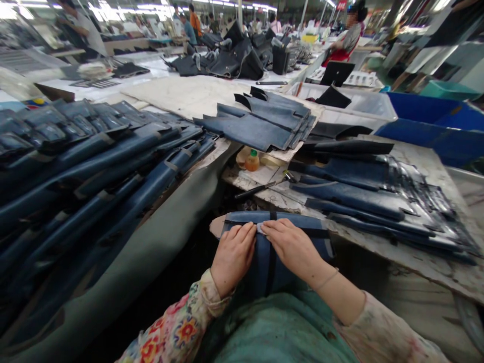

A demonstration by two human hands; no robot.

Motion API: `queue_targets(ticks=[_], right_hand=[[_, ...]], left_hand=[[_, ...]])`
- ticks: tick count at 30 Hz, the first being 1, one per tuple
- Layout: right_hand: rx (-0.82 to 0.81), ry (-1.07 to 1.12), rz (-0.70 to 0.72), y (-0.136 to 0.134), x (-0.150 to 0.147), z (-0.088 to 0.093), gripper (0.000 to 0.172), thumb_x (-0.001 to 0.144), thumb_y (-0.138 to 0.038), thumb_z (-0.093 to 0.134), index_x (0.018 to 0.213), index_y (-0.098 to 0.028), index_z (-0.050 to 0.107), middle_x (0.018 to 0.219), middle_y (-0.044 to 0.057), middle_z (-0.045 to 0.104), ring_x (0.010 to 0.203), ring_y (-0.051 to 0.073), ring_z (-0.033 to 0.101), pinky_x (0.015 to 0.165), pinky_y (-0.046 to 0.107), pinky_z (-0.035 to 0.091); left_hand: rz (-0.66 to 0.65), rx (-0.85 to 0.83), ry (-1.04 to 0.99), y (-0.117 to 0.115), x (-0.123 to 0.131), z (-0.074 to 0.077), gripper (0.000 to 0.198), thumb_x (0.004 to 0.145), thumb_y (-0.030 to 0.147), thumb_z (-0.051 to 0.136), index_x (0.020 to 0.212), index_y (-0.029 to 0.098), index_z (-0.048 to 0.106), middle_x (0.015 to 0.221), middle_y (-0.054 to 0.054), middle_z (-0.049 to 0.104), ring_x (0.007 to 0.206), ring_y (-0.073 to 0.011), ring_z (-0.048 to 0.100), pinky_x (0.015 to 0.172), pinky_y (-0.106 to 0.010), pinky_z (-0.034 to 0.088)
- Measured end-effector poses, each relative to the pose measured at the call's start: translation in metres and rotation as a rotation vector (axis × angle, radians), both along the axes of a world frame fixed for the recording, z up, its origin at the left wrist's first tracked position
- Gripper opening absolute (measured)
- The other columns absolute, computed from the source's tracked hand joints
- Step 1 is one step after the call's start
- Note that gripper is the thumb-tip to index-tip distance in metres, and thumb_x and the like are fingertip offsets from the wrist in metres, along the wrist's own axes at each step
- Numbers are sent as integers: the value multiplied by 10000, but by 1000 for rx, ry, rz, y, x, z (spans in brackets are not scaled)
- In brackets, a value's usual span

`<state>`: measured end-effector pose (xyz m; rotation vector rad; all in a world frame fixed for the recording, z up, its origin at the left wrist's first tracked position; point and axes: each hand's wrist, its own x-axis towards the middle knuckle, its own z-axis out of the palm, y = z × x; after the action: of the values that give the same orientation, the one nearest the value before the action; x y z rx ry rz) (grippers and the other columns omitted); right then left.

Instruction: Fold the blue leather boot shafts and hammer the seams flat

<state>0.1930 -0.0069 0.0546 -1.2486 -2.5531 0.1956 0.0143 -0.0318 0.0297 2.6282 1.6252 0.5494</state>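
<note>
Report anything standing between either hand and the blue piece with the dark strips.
Nothing visible does: the left hand and the right hand both rest with their fingers on the blue piece. A small pale patch shows between their fingertips; what lies directly beneath them is hidden.

Strip lights (pixel 264 7) glare along the far ceiling; sheen whitens blue pieces (pixel 355 197) at right; deep shadow flanks the central panel (pixel 260 262); outer edges stretch, blurred.
</note>
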Motion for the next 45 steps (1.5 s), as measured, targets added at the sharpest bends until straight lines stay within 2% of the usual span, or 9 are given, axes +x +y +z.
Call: queue_targets(ticks=[13, 19, 25, 30, 33, 36, 39, 42, 45], right_hand=[[-83, 7, 103, 19, -62, 1, 281, 906, -177, 403, 1095, -180, 611, 1106, 47, 616, 979, 183, 499, 905, 308, 435], [-84, -7, 145, 26, -75, 0, 275, 884, -160, 443, 1105, -194, 603, 1100, 47, 614, 962, 176, 498, 892, 305, 436], [-28, -27, 106, 21, -40, 0, 295, 891, -159, 427, 1125, -192, 603, 1110, 52, 614, 988, 178, 502, 875, 301, 450], [41, -131, 65, 9, 9, 7, 306, 862, -127, 467, 1127, -194, 604, 1110, 41, 619, 969, 188, 512, 851, 322, 470], [98, -199, -12, -8, 26, 8, 366, 817, -78, 503, 1157, -185, 589, 1142, 42, 609, 971, 204, 515, 848, 343, 473], [157, -222, -149, -30, 30, 1, 437, 791, -29, 494, 1201, -165, 559, 1177, 56, 594, 984, 226, 513, 865, 376, 463], [181, -143, -230, -49, 30, -10, 405, 827, -55, 470, 1210, -157, 551, 1176, 64, 594, 986, 217, 519, 872, 367, 462], [182, -43, -262, -58, 31, -18, 360, 864, -106, 458, 1208, -155, 551, 1166, 68, 595, 982, 200, 529, 876, 352, 464], [173, 19, -286, -59, 30, -21, 340, 882, -125, 443, 1199, -167, 557, 1154, 69, 600, 991, 189, 538, 875, 338, 467]], left_hand=[[178, -3, 13, 1, -50, 1, 332, 886, 292, 463, 1179, 157, 540, 1179, -92, 592, 1020, -228, 520, 812, -361, 440], [244, -20, -67, -2, -55, -4, 370, 880, 321, 476, 1216, 171, 516, 1206, -93, 566, 1064, -231, 488, 863, -363, 430], [234, -50, -55, -3, -45, 0, 413, 885, 315, 463, 1285, 210, 464, 1218, -83, 538, 1060, -232, 471, 863, -369, 424], [215, -78, 12, 2, -48, 5, 339, 901, 308, 432, 1214, 239, 541, 1156, -81, 546, 1032, -240, 470, 810, -373, 426], [168, -80, 14, 8, -50, 10, 308, 901, 303, 436, 1169, 238, 572, 1082, -75, 564, 985, -219, 488, 796, -357, 423], [62, -117, 12, 24, -45, 23, 259, 905, 307, 426, 1019, 218, 641, 1007, -63, 580, 912, -193, 507, 781, -337, 426], [-58, -182, 25, 57, -34, 36, 329, 917, 340, 393, 816, 176, 660, 973, -63, 591, 897, -175, 520, 848, -326, 418], [-34, -324, 106, 107, -16, 34, 286, 908, 358, 416, 987, 175, 620, 1090, -72, 575, 1037, -191, 503, 952, -330, 373], [19, -446, 179, 157, 5, 14, 302, 874, 321, 504, 1111, 141, 559, 1131, -112, 567, 1066, -217, 515, 937, -373, 401]])
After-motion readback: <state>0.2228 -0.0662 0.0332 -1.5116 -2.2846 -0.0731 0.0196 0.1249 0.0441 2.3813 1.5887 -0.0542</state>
